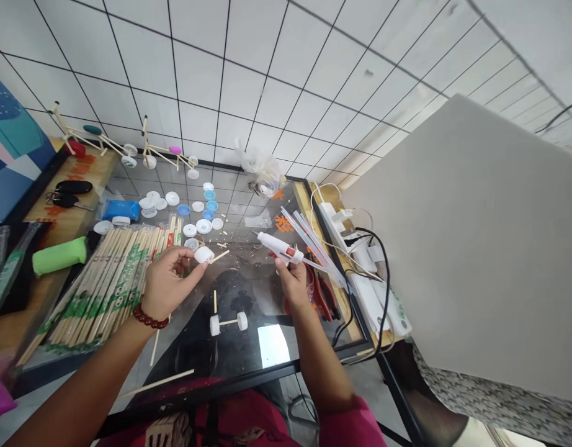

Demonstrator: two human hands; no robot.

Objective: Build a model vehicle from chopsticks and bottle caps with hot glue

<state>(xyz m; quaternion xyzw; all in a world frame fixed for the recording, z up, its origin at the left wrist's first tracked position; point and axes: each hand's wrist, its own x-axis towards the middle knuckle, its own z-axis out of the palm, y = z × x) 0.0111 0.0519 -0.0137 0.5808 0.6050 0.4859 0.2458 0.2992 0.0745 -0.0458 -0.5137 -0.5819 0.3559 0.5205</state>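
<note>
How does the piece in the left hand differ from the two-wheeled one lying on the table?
The held piece is pinched in the left hand; the wheel pair lies on the table. The held piece shows white at only one end of its stick, while the wheel pair has a white wheel at each end. The held piece's bare end points right; the wheel pair has none. Both join white plastic to pale wood.

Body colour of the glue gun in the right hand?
Glue gun: mostly white, with some red; head view.

White glue gun (277, 246) in the right hand (293, 282), white cap (203, 254) in the left hand (169, 277).
</note>
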